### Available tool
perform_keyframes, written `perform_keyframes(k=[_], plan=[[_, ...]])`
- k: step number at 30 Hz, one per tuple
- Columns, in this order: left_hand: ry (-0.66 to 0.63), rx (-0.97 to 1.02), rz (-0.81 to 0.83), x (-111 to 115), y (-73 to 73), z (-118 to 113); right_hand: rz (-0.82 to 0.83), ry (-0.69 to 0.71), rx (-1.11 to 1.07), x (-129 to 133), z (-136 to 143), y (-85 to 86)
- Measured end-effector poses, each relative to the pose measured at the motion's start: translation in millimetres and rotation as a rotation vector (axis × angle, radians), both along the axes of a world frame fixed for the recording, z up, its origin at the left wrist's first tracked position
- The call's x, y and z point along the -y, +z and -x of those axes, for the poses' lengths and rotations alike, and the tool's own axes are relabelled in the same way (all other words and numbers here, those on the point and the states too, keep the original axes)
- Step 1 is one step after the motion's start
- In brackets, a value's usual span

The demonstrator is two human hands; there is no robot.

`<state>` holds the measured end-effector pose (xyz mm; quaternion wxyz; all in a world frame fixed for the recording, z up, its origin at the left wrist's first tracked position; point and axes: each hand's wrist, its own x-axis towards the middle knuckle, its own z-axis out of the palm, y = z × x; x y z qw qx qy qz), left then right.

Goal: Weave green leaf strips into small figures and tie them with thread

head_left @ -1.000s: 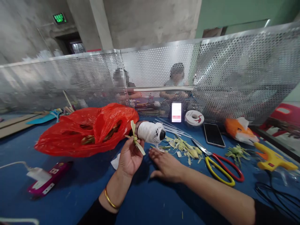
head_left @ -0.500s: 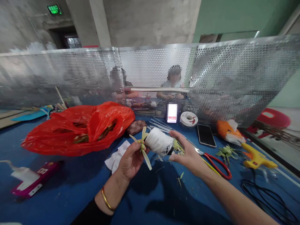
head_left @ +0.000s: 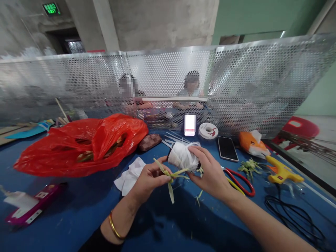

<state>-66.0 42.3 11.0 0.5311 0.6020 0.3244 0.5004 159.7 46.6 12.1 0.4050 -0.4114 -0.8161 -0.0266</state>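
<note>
My left hand (head_left: pixel 148 182) pinches a small star-shaped piece of pale green-yellow strips (head_left: pixel 170 189) between thumb and fingers. Right beside it, my right hand (head_left: pixel 212 175) is wrapped round a spool of white thread (head_left: pixel 181 155), tilted above the table. The spool's left end lies close to my left fingertips; whether they touch it I cannot tell. Loose thread hangs at the spool's right side. Behind my right hand lie red-handled scissors (head_left: pixel 243 185), their blades mostly hidden. A crumpled white tissue (head_left: pixel 128 176) is just left of my left hand.
On the blue table are a red plastic bag (head_left: pixel 65 154), checkered pouch (head_left: pixel 150 142), ribbon roll (head_left: pixel 208 131), phone (head_left: pixel 228 148), lit screen (head_left: pixel 189 124), green strip bundle (head_left: pixel 249 166), yellow glue gun (head_left: pixel 283 170) with cord and purple power strip (head_left: pixel 39 206). People sit behind a perforated metal screen (head_left: pixel 168 77).
My right hand has closed round the spool from an open pose beside it. The star-shaped piece has turned and dropped slightly in my left fingers. The whole view has shifted a little.
</note>
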Motion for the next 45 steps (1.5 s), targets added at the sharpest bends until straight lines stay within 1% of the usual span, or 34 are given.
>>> perform_keyframes(k=[4,6,8,10,12,13,14,15,17,19,20,22,25,28,30,33,35,38,42,45], plan=[[-0.020,-0.011,-0.021,1.3,3.3,-3.8,-0.115,0.080,0.115,-1.0,0.5,-6.0],[-0.001,-0.009,-0.038,1.5,4.7,-4.8,-0.169,0.123,0.152,-1.4,-4.0,-6.7],[0.032,-0.020,-0.076,1.3,5.7,-4.4,-0.177,0.175,0.165,-1.2,-13.2,-3.8],[0.044,-0.062,-0.129,1.2,6.5,-3.4,-0.186,0.172,0.083,-0.4,-24.0,2.7],[0.031,-0.137,-0.184,1.7,6.9,-3.0,-0.208,0.016,-0.172,0.1,-31.8,11.5],[0.015,-0.179,-0.206,2.2,6.8,-3.4,-0.181,-0.077,-0.307,-0.1,-33.4,16.0],[-0.003,-0.221,-0.224,2.9,6.7,-4.1,-0.106,-0.140,-0.394,-0.9,-33.2,20.0],[-0.026,-0.261,-0.238,3.7,6.3,-5.3,0.005,-0.141,-0.431,-2.1,-31.4,23.2],[-0.064,-0.332,-0.262,5.1,5.3,-8.3,0.253,-0.051,-0.485,-5.4,-24.9,26.1],[-0.087,-0.391,-0.293,6.2,4.5,-11.4,0.478,0.017,-0.553,-8.3,-17.5,24.9],[-0.095,-0.415,-0.309,6.4,4.2,-12.6,0.557,0.028,-0.588,-9.2,-14.6,23.4],[-0.106,-0.437,-0.333,6.6,4.0,-14.0,0.635,0.022,-0.655,-9.8,-11.7,20.4],[-0.109,-0.432,-0.339,6.3,4.6,-13.7,0.625,0.025,-0.754,-9.3,-13.8,19.6],[-0.106,-0.437,-0.339,5.7,4.5,-13.0,0.588,0.062,-0.821,-9.0,-16.6,22.6],[-0.112,-0.447,-0.344,5.2,3.3,-13.2,0.622,0.090,-0.804,-8.5,-15.2,24.1],[-0.131,-0.436,-0.374,4.1,0.8,-13.5,0.663,0.127,-0.704,-7.2,-10.6,23.1],[-0.137,-0.436,-0.393,3.5,-0.2,-13.1,0.621,0.135,-0.675,-6.2,-9.1,21.5],[-0.133,-0.455,-0.404,3.3,0.3,-11.9,0.582,0.134,-0.733,-5.6,-10.1,20.3],[-0.146,-0.452,-0.391,4.7,3.1,-10.8,0.627,0.158,-0.838,-7.0,-10.0,19.8],[-0.187,-0.428,-0.385,6.3,4.7,-10.3,0.689,0.153,-0.882,-8.8,-8.0,18.5]])
